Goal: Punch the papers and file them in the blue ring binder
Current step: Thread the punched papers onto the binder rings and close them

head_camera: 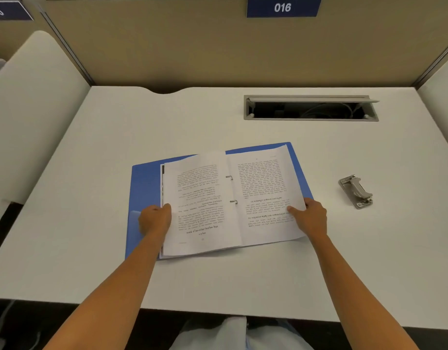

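Note:
The blue ring binder (144, 183) lies open in the middle of the white desk. Printed papers sit on both sides of its two metal rings (231, 189): a left stack (200, 198) and a right stack (263, 188). My left hand (154, 219) grips the outer edge of the left stack, thumb on top. At the outer lower edge of the right stack, my right hand (311, 218) holds the top sheets, thumb pressed on the page. A grey metal hole punch (356, 191) stands alone to the right of the binder.
A cable slot (310, 108) with an open lid is set into the desk's far right. Beige partition walls close the back and sides, with a blue sign reading 016 (283, 7). The desk's near edge (218, 313) runs above my lap.

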{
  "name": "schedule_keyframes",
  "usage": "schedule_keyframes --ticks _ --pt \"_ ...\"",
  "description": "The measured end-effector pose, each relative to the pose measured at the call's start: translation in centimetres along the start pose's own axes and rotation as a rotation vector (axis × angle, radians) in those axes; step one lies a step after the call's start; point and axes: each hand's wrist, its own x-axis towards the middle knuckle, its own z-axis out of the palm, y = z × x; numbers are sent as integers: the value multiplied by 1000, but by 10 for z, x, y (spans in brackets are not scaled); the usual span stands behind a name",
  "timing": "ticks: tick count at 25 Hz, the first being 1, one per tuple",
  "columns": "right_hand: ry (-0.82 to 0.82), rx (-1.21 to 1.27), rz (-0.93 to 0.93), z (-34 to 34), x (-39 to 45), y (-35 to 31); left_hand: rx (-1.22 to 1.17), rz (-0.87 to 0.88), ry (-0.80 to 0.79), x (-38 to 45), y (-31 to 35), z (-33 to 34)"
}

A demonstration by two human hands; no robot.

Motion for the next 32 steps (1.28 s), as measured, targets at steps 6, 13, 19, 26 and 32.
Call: schedule_keyframes --ticks 6,13,19,26,32 --pt "2 -33 25 0 2 -1 99 -28 66 5 -15 -3" --pt "168 -349 -132 5 -20 -46 2 148 64 -37 43 15" --pt "82 -453 -431 38 -73 -109 -238 248 -466 -90 107 40" --pt "-182 167 -484 38 -94 -112 -374 41 -598 -84 105 35" --pt "123 42 -157 24 -30 -45 -346 -69 -536 -56 86 13"
